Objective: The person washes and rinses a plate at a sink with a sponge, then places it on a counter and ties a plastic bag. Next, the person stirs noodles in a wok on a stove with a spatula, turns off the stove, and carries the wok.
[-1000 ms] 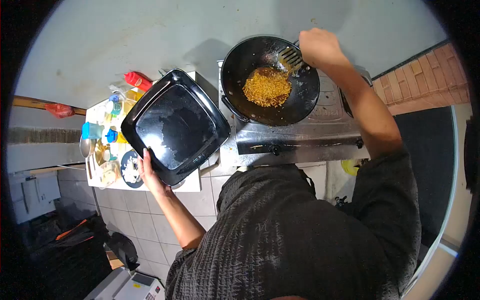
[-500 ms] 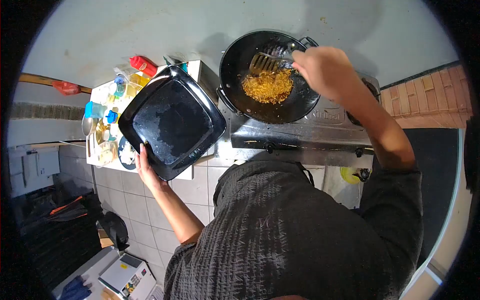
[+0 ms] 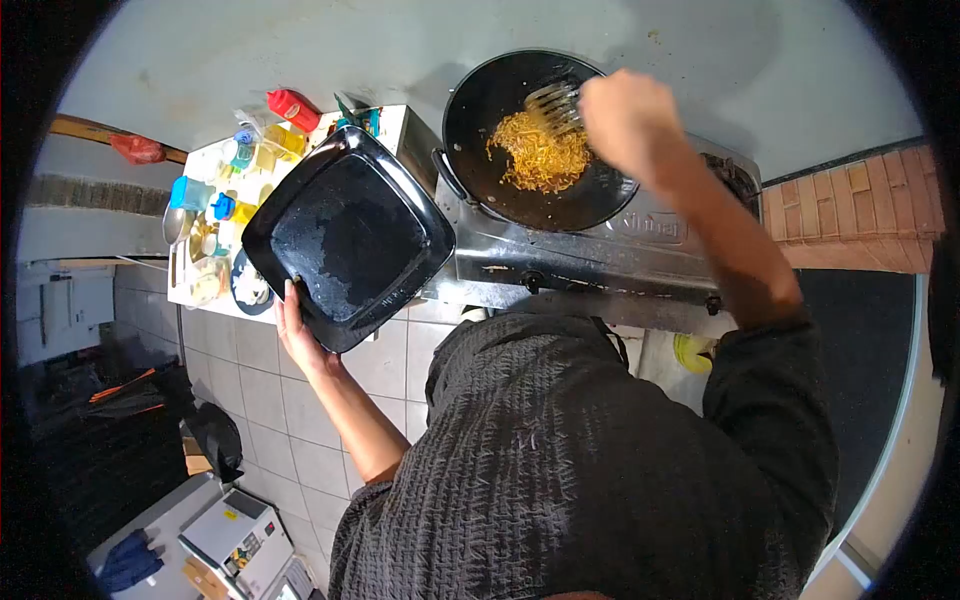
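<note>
My left hand [image 3: 300, 328] grips the near left edge of a black square plate [image 3: 345, 235], thumb on the rim. The plate is tilted, and wet-looking patches show on its surface. In my right hand [image 3: 628, 115] is a slotted spatula [image 3: 555, 104]; the fist hides its handle. Its slotted head touches the browned noodles [image 3: 540, 160] lying in a black wok [image 3: 480, 180]. The wok stands on a steel gas stove [image 3: 590, 262], to the right of the plate.
Left of the plate, a white table [image 3: 185, 288] carries a red squeeze bottle [image 3: 293, 108], several jars and bottles, and a small dark plate [image 3: 250, 284] with white pieces. A wall [image 3: 400, 50] rises behind the wok. A brick ledge [image 3: 850, 210] is at the right.
The spatula has moved slightly right, its head now turned over the upper right of the noodles. The noodles sit in a tighter heap. My left hand still holds the plate in nearly the same position.
</note>
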Demonstrator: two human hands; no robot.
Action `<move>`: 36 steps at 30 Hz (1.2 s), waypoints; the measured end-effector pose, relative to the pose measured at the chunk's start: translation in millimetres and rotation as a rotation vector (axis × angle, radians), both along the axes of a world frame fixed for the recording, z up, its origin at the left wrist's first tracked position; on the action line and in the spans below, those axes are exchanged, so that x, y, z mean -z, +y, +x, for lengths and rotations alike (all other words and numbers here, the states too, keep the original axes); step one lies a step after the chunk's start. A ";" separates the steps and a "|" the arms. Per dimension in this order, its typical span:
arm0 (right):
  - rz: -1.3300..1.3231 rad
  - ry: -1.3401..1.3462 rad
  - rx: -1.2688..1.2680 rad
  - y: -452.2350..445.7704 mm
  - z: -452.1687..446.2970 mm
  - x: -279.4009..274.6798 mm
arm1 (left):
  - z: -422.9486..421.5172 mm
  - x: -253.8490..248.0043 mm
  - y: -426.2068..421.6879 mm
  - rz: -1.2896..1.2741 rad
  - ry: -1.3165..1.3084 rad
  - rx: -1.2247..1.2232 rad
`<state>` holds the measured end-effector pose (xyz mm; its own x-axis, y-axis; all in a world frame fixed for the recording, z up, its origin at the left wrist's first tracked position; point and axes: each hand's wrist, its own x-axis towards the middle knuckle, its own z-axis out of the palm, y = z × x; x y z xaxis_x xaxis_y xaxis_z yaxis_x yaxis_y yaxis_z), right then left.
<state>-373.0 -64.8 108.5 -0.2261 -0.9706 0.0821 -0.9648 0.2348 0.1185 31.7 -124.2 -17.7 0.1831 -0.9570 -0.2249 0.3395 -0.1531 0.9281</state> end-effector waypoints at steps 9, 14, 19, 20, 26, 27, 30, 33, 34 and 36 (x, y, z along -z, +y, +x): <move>0.441 0.102 0.215 -33.0 -100.1 17.0 | 12.4 6.2 5.6 -0.023 -0.010 0.000; 0.312 -0.510 0.169 -7.1 -111.8 82.6 | 16.7 10.7 5.6 -0.022 0.005 -0.003; 0.086 -0.660 0.210 17.4 -83.3 60.2 | 17.0 7.7 2.7 0.028 0.002 0.021; 0.088 -0.661 0.213 21.7 -73.8 52.0 | 14.7 5.5 1.9 0.031 0.001 0.024; -0.173 -0.145 -0.210 51.6 -25.6 17.6 | 11.9 4.6 -10.2 0.032 -0.034 0.049; -0.220 -0.072 -0.228 55.1 -20.9 15.0 | 12.7 6.7 -12.3 0.034 -0.034 0.050; -0.247 -0.001 -0.202 48.2 -28.1 16.2 | 12.0 11.0 -16.3 0.038 -0.020 0.074; -0.164 -0.020 -0.070 21.9 -56.1 25.4 | 8.7 9.0 -16.6 0.044 0.033 0.079; -0.101 -0.037 0.016 10.4 -65.6 29.2 | 8.9 9.9 -16.7 0.039 0.036 0.076; -0.083 -0.038 0.058 -11.1 -78.7 35.5 | 8.6 6.1 -14.9 0.050 0.021 0.066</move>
<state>-451.7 -76.0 73.1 -0.2864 -0.9459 0.1524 -0.9526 0.2981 0.0602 40.3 -139.1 -23.8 0.1148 -0.9543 -0.2761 0.3466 -0.2220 0.9114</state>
